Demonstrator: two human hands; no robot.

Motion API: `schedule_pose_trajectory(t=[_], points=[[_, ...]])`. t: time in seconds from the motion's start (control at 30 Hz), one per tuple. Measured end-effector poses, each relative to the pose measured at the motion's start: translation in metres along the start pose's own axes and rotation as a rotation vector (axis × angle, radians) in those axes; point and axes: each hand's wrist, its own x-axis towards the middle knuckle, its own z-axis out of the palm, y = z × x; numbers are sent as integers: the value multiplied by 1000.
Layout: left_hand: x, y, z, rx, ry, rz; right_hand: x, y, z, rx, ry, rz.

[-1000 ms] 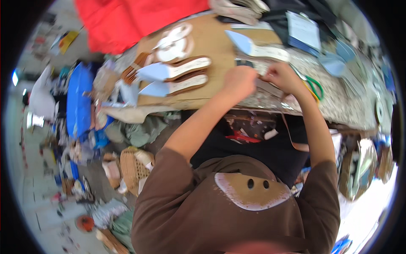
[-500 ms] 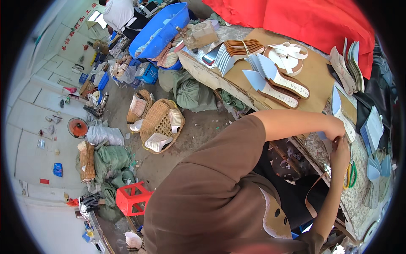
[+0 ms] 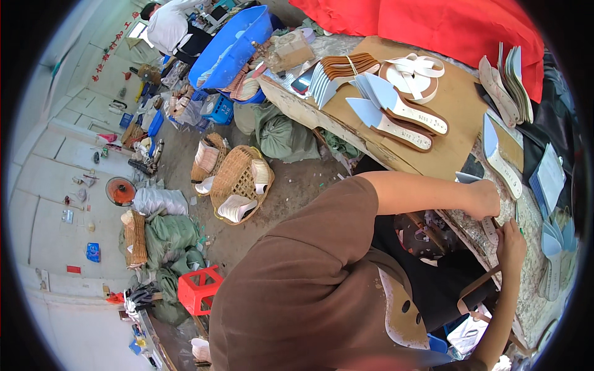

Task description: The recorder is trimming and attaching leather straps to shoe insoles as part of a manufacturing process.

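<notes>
My left hand (image 3: 484, 199) is closed around a shoe insole. Its pale blue toe (image 3: 468, 177) sticks out on one side of the hand, and its whitish heel end (image 3: 489, 231) on the other. Close by, my right hand (image 3: 512, 248) has its fingers pinched near that heel end. A narrow brown strip (image 3: 479, 284) runs up to the right hand and hangs in a loop below; its held end is hidden. Just beyond the hands lies another pale insole (image 3: 500, 164) with a blue toe.
On the brown board (image 3: 455, 151) are insole pairs (image 3: 402, 111), a bundled insole stack (image 3: 337, 74) and a white strap coil (image 3: 411, 77). More insoles (image 3: 510, 86) stand by the red cloth (image 3: 427, 31). Baskets (image 3: 238, 179) and a red stool (image 3: 199, 287) occupy the floor. A person (image 3: 170, 28) works far off.
My hands have moved slightly apart, exposing the insole's heel end between them. The right hand has moved down and right, covering the green-and-yellow-handled scissors. The brown strip has shifted right.
</notes>
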Motion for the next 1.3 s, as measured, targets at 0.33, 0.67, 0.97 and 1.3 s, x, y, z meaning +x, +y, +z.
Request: schedule_pose_trajectory(t=[0.33, 0.67, 0.97, 1.3], points=[[40, 35, 13, -164, -272, 50, -31, 7, -14, 375, 65, 303], [-101, 76, -75, -419, 11, -31, -73, -64, -47, 1062, -83, 590], [-132, 97, -72, -966, 507, -430, -70, -120, -38, 1643, 467, 419], [-92, 125, -78, -1379, 1100, -594, -8, -183, -54, 1082, 749, 337]])
